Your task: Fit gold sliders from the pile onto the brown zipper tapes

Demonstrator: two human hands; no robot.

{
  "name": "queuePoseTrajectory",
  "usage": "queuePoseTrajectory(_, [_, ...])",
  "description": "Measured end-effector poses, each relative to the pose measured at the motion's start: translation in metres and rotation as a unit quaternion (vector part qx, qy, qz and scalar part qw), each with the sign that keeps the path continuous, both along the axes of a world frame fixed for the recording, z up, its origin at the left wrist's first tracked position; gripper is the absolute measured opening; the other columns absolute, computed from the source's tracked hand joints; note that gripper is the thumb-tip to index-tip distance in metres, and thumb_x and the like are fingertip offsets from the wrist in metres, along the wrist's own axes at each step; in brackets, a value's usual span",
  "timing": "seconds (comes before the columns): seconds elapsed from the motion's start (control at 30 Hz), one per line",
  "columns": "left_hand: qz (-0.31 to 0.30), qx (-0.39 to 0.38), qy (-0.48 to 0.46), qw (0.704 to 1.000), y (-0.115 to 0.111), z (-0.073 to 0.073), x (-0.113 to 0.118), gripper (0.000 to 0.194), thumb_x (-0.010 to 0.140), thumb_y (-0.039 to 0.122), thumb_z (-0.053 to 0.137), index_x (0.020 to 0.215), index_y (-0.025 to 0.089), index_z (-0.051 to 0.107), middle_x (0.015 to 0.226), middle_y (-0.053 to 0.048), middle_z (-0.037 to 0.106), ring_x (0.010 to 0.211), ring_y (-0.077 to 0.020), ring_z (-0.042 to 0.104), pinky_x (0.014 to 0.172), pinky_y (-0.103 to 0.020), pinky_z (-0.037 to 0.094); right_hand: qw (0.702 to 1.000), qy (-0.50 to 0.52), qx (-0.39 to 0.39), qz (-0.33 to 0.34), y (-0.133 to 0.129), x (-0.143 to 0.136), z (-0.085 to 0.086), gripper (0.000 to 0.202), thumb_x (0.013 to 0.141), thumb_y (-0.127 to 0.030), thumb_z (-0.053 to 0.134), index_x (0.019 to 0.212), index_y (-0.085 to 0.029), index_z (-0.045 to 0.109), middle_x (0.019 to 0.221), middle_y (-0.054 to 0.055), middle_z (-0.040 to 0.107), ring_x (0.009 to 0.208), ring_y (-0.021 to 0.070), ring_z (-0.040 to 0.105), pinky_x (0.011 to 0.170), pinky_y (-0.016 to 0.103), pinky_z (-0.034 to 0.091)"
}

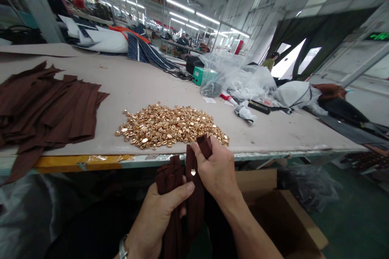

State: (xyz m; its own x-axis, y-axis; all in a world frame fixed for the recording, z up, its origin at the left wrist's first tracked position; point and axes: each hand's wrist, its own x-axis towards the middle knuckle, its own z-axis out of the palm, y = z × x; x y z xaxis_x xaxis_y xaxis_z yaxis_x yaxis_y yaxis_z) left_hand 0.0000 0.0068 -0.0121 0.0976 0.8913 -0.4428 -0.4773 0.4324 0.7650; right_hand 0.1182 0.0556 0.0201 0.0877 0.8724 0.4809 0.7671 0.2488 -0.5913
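Observation:
My left hand (pixel 161 214) grips a bundle of brown fabric strips (pixel 170 178) below the table edge. My right hand (pixel 217 170) pinches the top of one brown strip (pixel 193 194) that hangs down, with a small gold stud showing on it. Just beyond both hands, a heap of gold metal buttons (pixel 170 125) lies on the table near its front edge. A spread pile of more brown fabric strips (pixel 45 109) covers the table's left side.
The long work table (pixel 273 129) carries clear plastic bags (pixel 237 77), a green box (pixel 202 75) and folded cloth (pixel 142 48) further back. An open cardboard box (pixel 282 210) stands on the floor to my right. Other people work in the background.

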Motion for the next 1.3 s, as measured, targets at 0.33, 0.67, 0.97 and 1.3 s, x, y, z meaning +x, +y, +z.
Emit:
queuePoseTrajectory(0.33, [-0.036, -0.005, -0.006, 0.999, -0.003, -0.002, -0.007, 0.014, 0.068, 0.028, 0.074, 0.070, 0.017, 0.066, 0.043, 0.005, 0.052, 0.041, -0.0089, 0.043, 0.042, -0.021, 0.033, 0.955, 0.249, -0.149, 0.062, -0.015, 0.046, -0.009, 0.034, 0.083, -0.044, 0.061, 0.064, -0.016, 0.061, 0.055, -0.002, 0.053, 0.044, 0.0093, 0.037, 0.046, 0.024, 0.029])
queuePoseTrajectory(0.67, [-0.006, 0.012, 0.032, 0.999, 0.006, -0.004, 0.003, 0.023, 0.063, 0.031, 0.079, 0.060, 0.016, 0.062, 0.046, 0.005, 0.051, 0.044, -0.0085, 0.043, 0.044, -0.020, 0.034, 0.791, 0.372, -0.389, 0.293, -0.058, 0.035, -0.012, 0.009, 0.076, -0.023, 0.066, 0.077, -0.014, 0.067, 0.068, -0.002, 0.053, 0.063, 0.0116, 0.043, 0.061, 0.023, 0.036])
queuePoseTrajectory(0.97, [0.015, -0.015, 0.014, 1.000, 0.002, 0.004, 0.005, 0.021, 0.060, 0.031, 0.079, 0.070, 0.015, 0.070, 0.049, 0.004, 0.054, 0.044, -0.0085, 0.044, 0.043, -0.020, 0.035, 0.829, 0.386, -0.341, 0.218, -0.050, 0.037, -0.025, 0.020, 0.075, -0.031, 0.071, 0.068, -0.016, 0.061, 0.059, -0.005, 0.046, 0.054, 0.0085, 0.039, 0.054, 0.021, 0.035])
queuePoseTrajectory(1.3, [0.050, -0.010, 0.009, 0.999, 0.003, -0.001, 0.002, 0.019, 0.060, 0.028, 0.079, 0.067, 0.016, 0.067, 0.052, 0.004, 0.056, 0.047, -0.0088, 0.048, 0.046, -0.020, 0.040, 0.802, 0.500, -0.305, 0.121, -0.038, 0.020, -0.039, 0.036, 0.066, -0.043, 0.078, 0.061, -0.014, 0.056, 0.044, -0.008, 0.040, 0.036, 0.0027, 0.028, 0.034, 0.017, 0.019])
